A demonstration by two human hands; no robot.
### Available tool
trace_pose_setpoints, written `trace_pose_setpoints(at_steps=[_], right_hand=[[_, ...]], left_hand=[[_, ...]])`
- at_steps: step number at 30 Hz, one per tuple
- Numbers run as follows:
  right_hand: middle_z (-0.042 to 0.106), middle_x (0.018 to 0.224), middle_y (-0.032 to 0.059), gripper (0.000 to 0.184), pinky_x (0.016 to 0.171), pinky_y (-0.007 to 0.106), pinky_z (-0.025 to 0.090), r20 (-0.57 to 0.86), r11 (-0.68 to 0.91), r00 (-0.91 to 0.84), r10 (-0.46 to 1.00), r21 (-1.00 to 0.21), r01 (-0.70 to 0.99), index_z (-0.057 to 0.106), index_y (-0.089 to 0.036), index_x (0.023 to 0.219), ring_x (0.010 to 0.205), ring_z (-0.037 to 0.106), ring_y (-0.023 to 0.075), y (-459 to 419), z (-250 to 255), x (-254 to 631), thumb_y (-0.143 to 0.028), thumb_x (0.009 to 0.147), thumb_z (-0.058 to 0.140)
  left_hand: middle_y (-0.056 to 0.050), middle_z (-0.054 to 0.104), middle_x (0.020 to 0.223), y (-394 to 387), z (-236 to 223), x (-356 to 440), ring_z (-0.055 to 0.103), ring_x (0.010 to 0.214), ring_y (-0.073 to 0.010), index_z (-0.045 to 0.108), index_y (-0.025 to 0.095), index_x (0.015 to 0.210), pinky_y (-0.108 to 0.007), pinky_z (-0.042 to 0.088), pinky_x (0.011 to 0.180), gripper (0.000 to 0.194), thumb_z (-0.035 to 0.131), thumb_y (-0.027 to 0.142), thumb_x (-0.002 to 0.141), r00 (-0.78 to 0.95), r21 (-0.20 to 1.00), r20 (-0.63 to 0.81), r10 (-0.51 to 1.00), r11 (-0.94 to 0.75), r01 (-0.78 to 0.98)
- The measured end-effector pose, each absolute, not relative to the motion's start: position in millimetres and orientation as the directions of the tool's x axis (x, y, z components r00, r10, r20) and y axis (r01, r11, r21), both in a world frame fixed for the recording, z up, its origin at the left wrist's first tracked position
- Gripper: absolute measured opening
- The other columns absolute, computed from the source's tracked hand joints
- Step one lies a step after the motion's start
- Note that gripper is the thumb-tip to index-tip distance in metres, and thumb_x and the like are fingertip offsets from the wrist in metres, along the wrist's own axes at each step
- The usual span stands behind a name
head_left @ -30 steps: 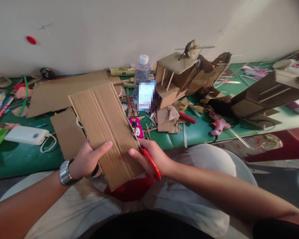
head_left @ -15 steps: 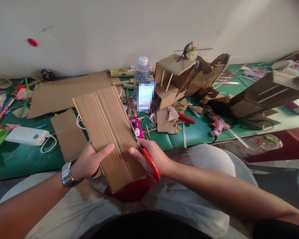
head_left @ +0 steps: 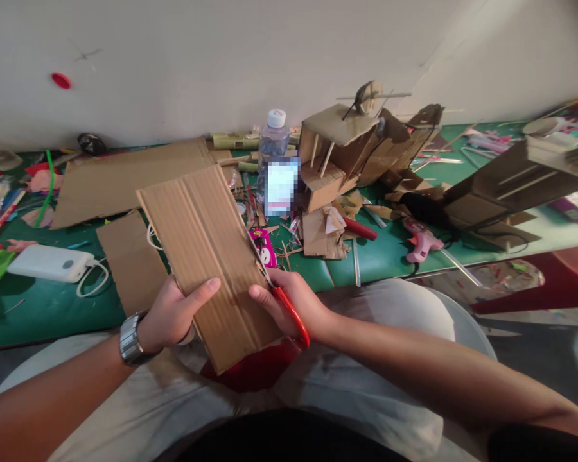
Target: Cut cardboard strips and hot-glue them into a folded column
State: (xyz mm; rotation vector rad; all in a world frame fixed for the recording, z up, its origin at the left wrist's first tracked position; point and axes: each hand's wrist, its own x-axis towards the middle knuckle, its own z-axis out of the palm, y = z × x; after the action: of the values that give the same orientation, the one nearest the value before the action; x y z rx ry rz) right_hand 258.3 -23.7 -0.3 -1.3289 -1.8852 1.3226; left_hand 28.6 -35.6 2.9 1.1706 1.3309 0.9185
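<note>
- Cardboard panel (head_left: 205, 250): brown, ribbed, oblong; I see it slanted, its far end toward my left.
- Scissors (head_left: 294, 314): red-handled, metal-bladed; I see them at the panel's right edge.

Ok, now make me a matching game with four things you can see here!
Things
1. Scissors
2. Glue gun
3. Power bank
4. Bottle

Clues
A. Has a white cable plugged in
B. Stands upright with a white cap on
C. Held in the right hand
D. Pink

Right pairs: 1-C, 2-D, 3-A, 4-B
</note>
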Motion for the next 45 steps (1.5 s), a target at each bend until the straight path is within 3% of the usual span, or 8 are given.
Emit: trace_pose_setpoints(at_steps=[6, 13, 19, 25, 28, 34, 45], right_hand=[[0.048, 0.070, -0.0028, 0.057, 0.061, 0.026, 0.035, -0.110, 0.083, -0.447, 0.888, -0.917, 0.390, 0.049, -0.019, 0.077, 0.065, 0.041, 0.0123, -25, 1, 260, -0.073, 0.097, 0.049], [0.061, 0.079, 0.0003, 0.048, 0.065, 0.027, 0.039, -0.123, 0.095, -0.477, 0.870, -0.909, 0.406, 0.055, -0.019, 0.086, 0.072, 0.054, 0.0158, -24, 5, 263, -0.065, 0.097, 0.058], [0.064, 0.084, -0.0001, 0.042, 0.067, 0.026, 0.042, -0.125, 0.100, -0.510, 0.851, -0.915, 0.391, 0.059, -0.020, 0.097, 0.075, 0.057, 0.0166, -22, 12, 265, -0.061, 0.094, 0.067], [0.052, 0.070, -0.0027, 0.047, 0.061, 0.027, 0.034, -0.123, 0.096, -0.454, 0.882, -0.898, 0.429, 0.047, -0.021, 0.077, 0.065, 0.046, 0.0132, -22, 7, 262, -0.063, 0.099, 0.054], [0.054, 0.072, -0.0012, 0.050, 0.061, 0.027, 0.032, -0.133, 0.099, -0.444, 0.886, -0.882, 0.460, 0.047, -0.021, 0.077, 0.065, 0.047, 0.0137, -22, 5, 261, -0.065, 0.101, 0.048], [0.052, 0.067, -0.0026, 0.055, 0.059, 0.027, 0.030, -0.132, 0.127, -0.436, 0.890, -0.846, 0.517, 0.044, -0.022, 0.073, 0.060, 0.043, 0.0123, -19, 4, 261, -0.071, 0.095, 0.056], [0.050, 0.067, -0.0037, 0.052, 0.060, 0.026, 0.032, -0.111, 0.127, -0.455, 0.883, -0.878, 0.461, 0.046, -0.022, 0.076, 0.062, 0.045, 0.0125, -22, 7, 262, -0.068, 0.095, 0.060]], left_hand=[[-0.016, 0.077, 0.126, -37, 2, 29, 0.071, 0.122, -0.0374, 0.071, 0.015, 0.131, -0.048, 0.058, 0.105, 0.067, 0.076, 0.061, 0.083, 0.123, 0.968, -0.217, 0.968, 0.197, 0.157], [-0.014, 0.081, 0.116, -40, 1, 31, 0.071, 0.121, -0.0371, 0.071, 0.019, 0.133, -0.050, 0.056, 0.108, 0.064, 0.074, 0.060, 0.084, 0.131, 0.959, -0.193, 0.972, 0.158, 0.237], [-0.014, 0.080, 0.118, -36, 6, 31, 0.074, 0.115, -0.0386, 0.074, 0.019, 0.128, -0.050, 0.061, 0.099, 0.065, 0.076, 0.062, 0.080, 0.093, 0.961, -0.233, 0.968, 0.214, 0.177], [-0.014, 0.080, 0.121, -36, 4, 30, 0.073, 0.117, -0.0373, 0.073, 0.017, 0.130, -0.049, 0.060, 0.103, 0.066, 0.076, 0.061, 0.081, 0.127, 0.962, -0.246, 0.961, 0.226, 0.153], [-0.014, 0.080, 0.117, -37, 4, 32, 0.072, 0.118, -0.0381, 0.072, 0.017, 0.132, -0.051, 0.059, 0.104, 0.069, 0.075, 0.064, 0.080, 0.119, 0.960, -0.229, 0.966, 0.204, 0.190], [-0.015, 0.080, 0.117, -35, 11, 37, 0.073, 0.117, -0.0378, 0.071, 0.017, 0.131, -0.052, 0.059, 0.104, 0.072, 0.076, 0.065, 0.078, 0.135, 0.965, -0.223, 0.965, 0.199, 0.172], [-0.015, 0.078, 0.126, -35, 8, 31, 0.070, 0.123, -0.0374, 0.070, 0.016, 0.131, -0.048, 0.058, 0.106, 0.067, 0.083, 0.055, 0.078, 0.112, 0.955, -0.297, 0.948, 0.295, 0.038]])
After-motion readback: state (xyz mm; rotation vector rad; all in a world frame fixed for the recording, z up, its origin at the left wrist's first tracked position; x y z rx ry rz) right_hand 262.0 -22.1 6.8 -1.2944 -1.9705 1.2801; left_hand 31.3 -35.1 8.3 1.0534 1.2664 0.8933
